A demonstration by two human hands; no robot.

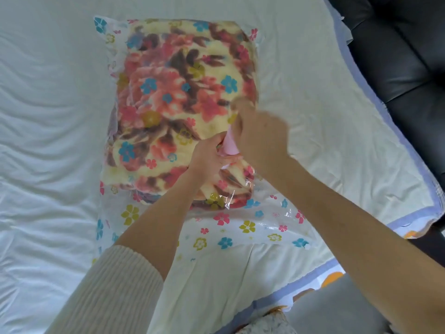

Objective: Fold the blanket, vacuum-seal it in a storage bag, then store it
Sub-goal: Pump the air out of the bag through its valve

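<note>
A clear storage bag (240, 227) printed with small coloured flowers lies lengthwise on the white-sheeted bed (48, 116). Its far end points toward the bed's far edge, and its flat, unfilled near end reaches toward the near edge. The folded blanket (180, 80), cream with large red and brown blooms, sits inside the bag and fills its far and middle part in a thick bulge. On the near right part of that bulge stands a pink piece (230, 147), and both hands meet there. The left hand (212, 157) comes in from the near side with its fingers curled round the lower part of the pink piece, gripping it. The right hand (262, 133) lies against the upper right side of the same piece, but it is blurred, so I cannot tell whether it grasps the piece or only rests there. A ribbed cream sleeve (115, 285) covers the left forearm up to the elbow. A cream pad (337, 116) with a blue-violet border lies under the bag along the bed's right edge, and a black padded seat (397, 56) stands beyond the far right corner.
</note>
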